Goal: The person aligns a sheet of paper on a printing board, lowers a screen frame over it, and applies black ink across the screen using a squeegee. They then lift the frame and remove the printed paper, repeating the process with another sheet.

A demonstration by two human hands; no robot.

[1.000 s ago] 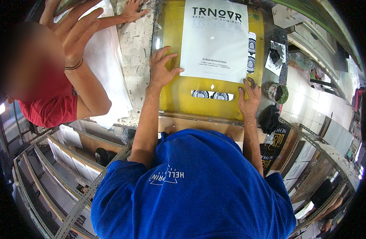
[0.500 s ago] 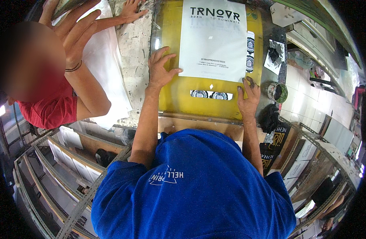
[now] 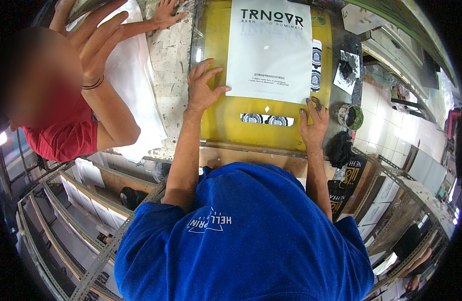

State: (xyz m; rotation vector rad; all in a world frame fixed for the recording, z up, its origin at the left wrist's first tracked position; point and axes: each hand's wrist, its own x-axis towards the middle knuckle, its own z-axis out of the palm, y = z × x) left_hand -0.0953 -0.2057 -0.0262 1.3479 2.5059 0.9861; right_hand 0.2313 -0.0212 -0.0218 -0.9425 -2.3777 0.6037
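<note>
A white printed sheet [image 3: 268, 55] with black lettering lies flat on a yellow panel [image 3: 226, 128]. My left hand [image 3: 202, 88] rests on the yellow surface beside the sheet's left edge, fingers spread, the thumb tip at that edge near its lower corner. By the lower right corner is my right hand [image 3: 315, 123], fingers stretched out and dark-stained at the tips, with nothing in it. A strip with round black-and-white designs [image 3: 266, 120] lies on the panel below the sheet. Another such strip [image 3: 316, 65] runs along the sheet's right side.
To the left a person in a red top leans in, one hand [image 3: 168, 15] flat on the stained worktop [image 3: 178, 65] beside white sheets [image 3: 133, 90]. At right are an ink-smeared paper [image 3: 346, 70], an open can [image 3: 350, 116] and a black rag [image 3: 340, 149]. Metal-framed racks [image 3: 85, 220] stand below.
</note>
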